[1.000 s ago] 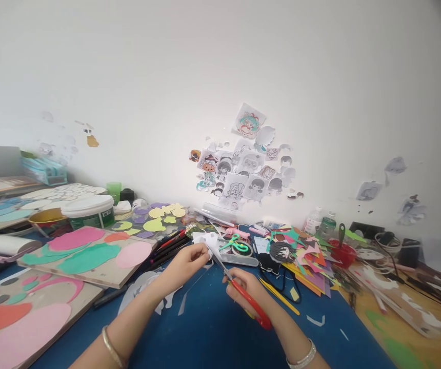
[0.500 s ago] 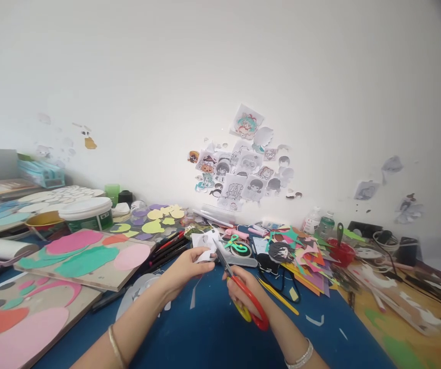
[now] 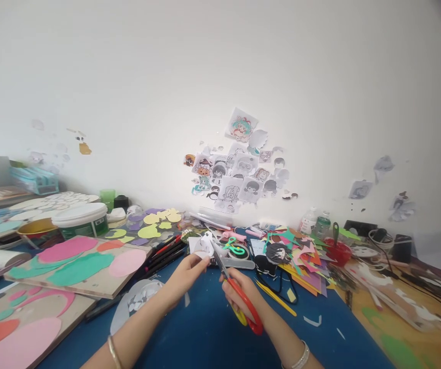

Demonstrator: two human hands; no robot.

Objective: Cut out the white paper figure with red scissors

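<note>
My left hand [image 3: 185,277] pinches a small white paper cut-out [image 3: 204,245] and holds it up above the blue table [image 3: 205,333]. My right hand [image 3: 239,292] grips red-handled scissors [image 3: 243,302], fingers through the loops. The blades point up and left and meet the paper's right edge. Both wrists wear metal bangles.
Boards with pink, green and orange foam shapes [image 3: 78,261] lie at the left beside a white tub [image 3: 80,219]. Pens [image 3: 166,248], green scissors [image 3: 236,248] and a pile of coloured paper scraps [image 3: 301,261] sit behind my hands. Printed character cut-outs [image 3: 236,174] are stuck on the wall.
Both hands have shifted slightly left and the paper piece has turned in my left fingers while the scissors stay at its edge. The view has drifted a little.
</note>
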